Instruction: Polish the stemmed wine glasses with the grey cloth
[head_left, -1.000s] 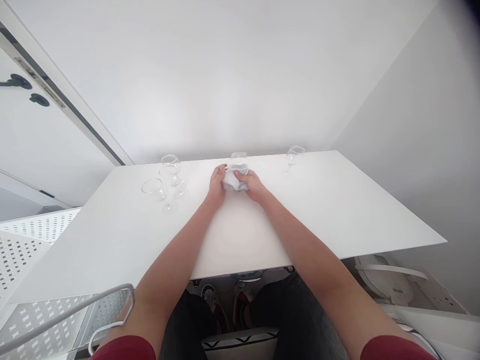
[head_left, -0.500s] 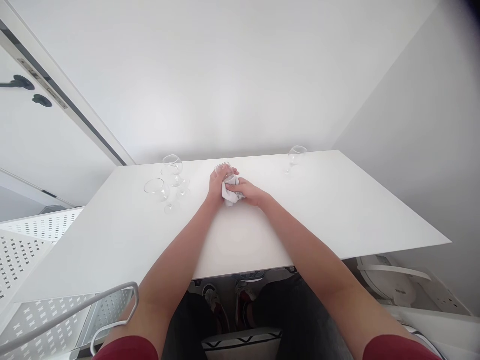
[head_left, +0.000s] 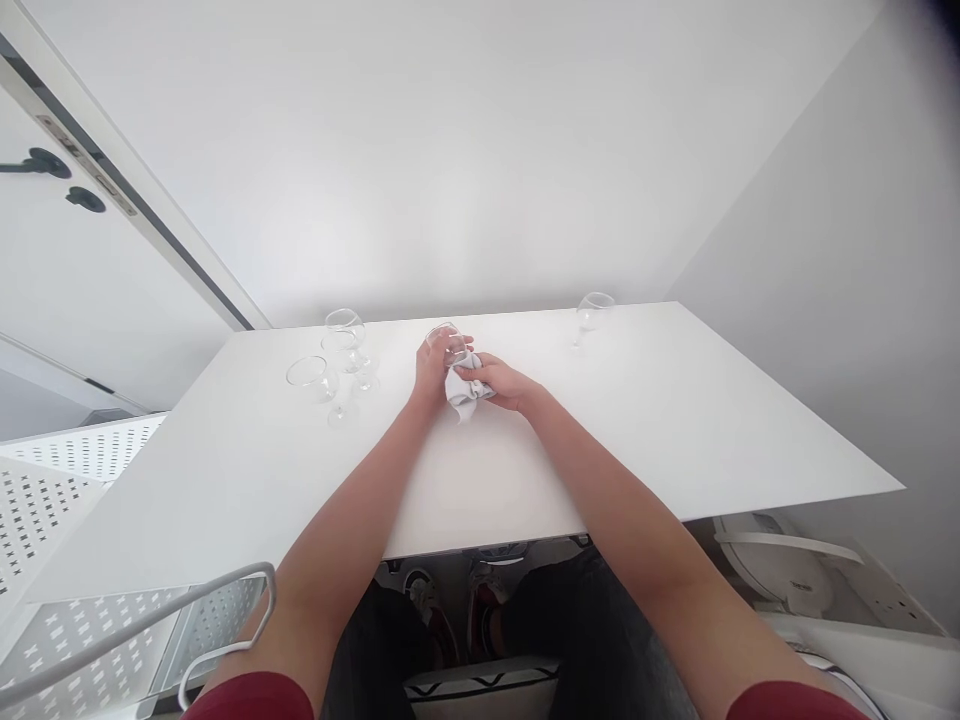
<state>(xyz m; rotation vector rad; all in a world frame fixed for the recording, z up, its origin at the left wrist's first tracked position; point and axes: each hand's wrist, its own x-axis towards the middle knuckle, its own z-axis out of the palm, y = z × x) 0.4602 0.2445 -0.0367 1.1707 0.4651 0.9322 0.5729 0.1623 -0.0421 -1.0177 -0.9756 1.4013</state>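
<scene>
My left hand is wrapped round a clear stemmed glass held just above the far middle of the white table. My right hand grips a crumpled white cloth pressed against the lower part of that glass. The glass bowl tilts a little to the left; its stem is hidden by fingers and cloth.
Three clear stemmed glasses cluster at the far left of the table, and one more glass stands at the far right by the wall. A perforated white metal rack sits to my left. A white round appliance lies on the floor at right.
The glass has shifted left and tilted in my left hand. My right hand has moved the cloth from around the bowl down toward the stem side.
</scene>
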